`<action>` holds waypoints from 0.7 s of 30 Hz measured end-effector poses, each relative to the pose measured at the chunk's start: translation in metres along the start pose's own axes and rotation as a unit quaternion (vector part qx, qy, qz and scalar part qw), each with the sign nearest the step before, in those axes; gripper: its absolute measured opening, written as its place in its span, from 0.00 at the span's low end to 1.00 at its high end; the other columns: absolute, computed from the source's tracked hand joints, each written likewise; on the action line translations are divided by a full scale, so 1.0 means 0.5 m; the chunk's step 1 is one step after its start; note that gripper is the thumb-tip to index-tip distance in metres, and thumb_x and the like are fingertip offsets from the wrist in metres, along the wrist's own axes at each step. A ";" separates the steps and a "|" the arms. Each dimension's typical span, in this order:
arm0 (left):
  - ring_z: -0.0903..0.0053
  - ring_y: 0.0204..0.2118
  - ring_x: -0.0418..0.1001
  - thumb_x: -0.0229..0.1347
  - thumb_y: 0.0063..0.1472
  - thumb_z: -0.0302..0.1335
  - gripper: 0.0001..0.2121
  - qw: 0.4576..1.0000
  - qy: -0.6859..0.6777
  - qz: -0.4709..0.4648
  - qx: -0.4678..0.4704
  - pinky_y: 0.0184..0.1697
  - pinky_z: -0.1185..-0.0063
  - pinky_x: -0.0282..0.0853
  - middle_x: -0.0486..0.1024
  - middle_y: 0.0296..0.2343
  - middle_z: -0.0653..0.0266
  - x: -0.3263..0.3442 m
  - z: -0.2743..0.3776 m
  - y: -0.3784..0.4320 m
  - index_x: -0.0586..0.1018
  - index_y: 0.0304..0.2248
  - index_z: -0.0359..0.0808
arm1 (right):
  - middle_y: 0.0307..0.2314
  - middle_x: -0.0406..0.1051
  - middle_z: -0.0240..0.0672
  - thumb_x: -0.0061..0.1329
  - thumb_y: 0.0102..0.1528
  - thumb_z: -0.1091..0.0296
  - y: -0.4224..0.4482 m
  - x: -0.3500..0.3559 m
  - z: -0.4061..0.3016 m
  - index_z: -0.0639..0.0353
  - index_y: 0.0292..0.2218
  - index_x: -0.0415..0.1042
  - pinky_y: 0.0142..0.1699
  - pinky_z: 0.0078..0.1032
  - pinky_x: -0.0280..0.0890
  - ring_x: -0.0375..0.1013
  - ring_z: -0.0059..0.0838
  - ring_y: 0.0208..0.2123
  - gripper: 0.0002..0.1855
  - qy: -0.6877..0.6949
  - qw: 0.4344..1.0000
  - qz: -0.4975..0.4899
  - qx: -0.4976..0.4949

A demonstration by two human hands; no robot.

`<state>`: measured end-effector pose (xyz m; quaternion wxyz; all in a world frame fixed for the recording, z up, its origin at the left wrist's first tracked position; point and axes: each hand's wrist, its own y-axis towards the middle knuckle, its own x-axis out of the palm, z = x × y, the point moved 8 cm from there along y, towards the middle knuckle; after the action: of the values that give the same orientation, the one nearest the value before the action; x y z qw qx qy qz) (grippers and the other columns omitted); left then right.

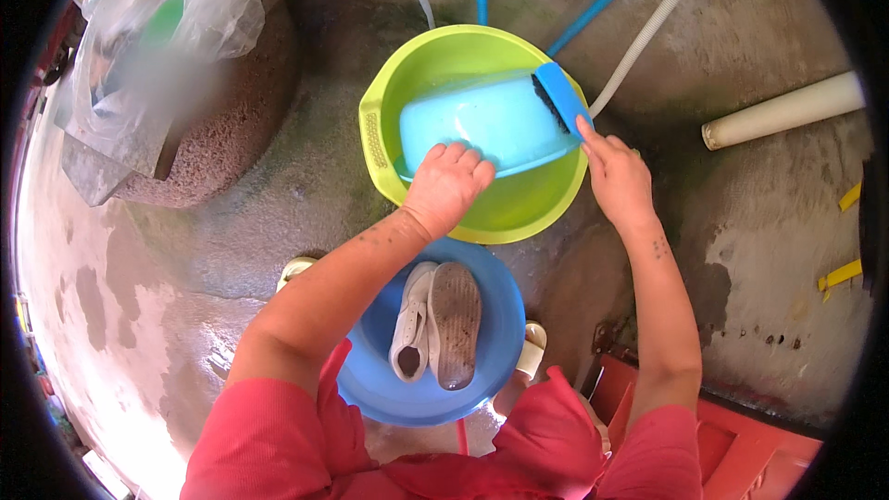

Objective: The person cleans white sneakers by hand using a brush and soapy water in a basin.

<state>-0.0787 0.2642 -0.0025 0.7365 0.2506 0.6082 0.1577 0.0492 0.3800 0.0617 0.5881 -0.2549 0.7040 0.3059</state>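
Observation:
A light-blue plastic basin [479,118] lies tipped inside a lime-green plastic basin [373,132], its outer surface wet. My left hand [451,184] grips the near rim of the light-blue basin. In my right hand [618,177] is a blue scrubbing brush [564,97], whose dark bristles press against the right end of that basin. Closer to my body stands a larger blue basin [503,312]. It holds a pair of pale shoes: one shoe [411,319] shows its laced upper, and the other turns its dirty sole [455,323] up.
Blue hose [611,0] and white corrugated hose [653,31] run behind the green basin. A white pipe [785,110] juts in from the right. At upper left, a clear plastic bag [229,14] sits above a rough stone block [229,125]. Red metal panel [764,448] at lower right.

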 end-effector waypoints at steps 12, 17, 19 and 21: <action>0.73 0.30 0.65 0.48 0.44 0.28 0.04 0.996 -0.009 -0.085 -0.001 0.34 0.76 0.62 0.66 0.22 0.68 0.060 0.019 -0.025 0.68 0.24 0.42 | 0.26 0.66 0.39 0.37 0.51 0.72 0.003 0.058 -0.092 0.36 0.51 0.59 0.26 0.33 0.67 0.72 0.39 0.23 0.27 -0.142 0.981 -0.078 -0.103; 0.73 0.31 0.66 0.48 0.44 0.27 0.05 0.998 -0.006 -0.064 -0.004 0.35 0.75 0.61 0.67 0.23 0.68 0.065 0.019 -0.018 0.69 0.25 0.42 | 0.28 0.68 0.40 0.36 0.53 0.70 0.030 0.078 -0.087 0.39 0.50 0.61 0.30 0.35 0.67 0.72 0.40 0.26 0.22 -0.129 0.987 -0.074 -0.061; 0.71 0.31 0.67 0.49 0.44 0.27 0.06 0.995 -0.035 -0.090 -0.010 0.34 0.74 0.62 0.68 0.23 0.68 0.070 0.026 -0.019 0.69 0.25 0.41 | 0.34 0.69 0.43 0.37 0.55 0.67 0.076 0.070 0.015 0.41 0.53 0.57 0.37 0.34 0.66 0.71 0.42 0.32 0.23 -0.041 0.998 -0.023 0.043; 0.69 0.31 0.69 0.52 0.46 0.28 0.06 0.992 -0.095 -0.076 -0.012 0.34 0.72 0.62 0.70 0.23 0.67 0.067 0.019 -0.024 0.69 0.26 0.40 | 0.37 0.68 0.45 0.40 0.55 0.63 0.059 0.113 0.055 0.43 0.55 0.53 0.40 0.32 0.65 0.70 0.42 0.34 0.25 0.096 0.993 0.031 0.064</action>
<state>-0.0634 0.2705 -0.0353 0.8039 0.2087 0.5506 0.0835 0.0363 0.4206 0.0065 0.5228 -0.2229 0.7831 0.2526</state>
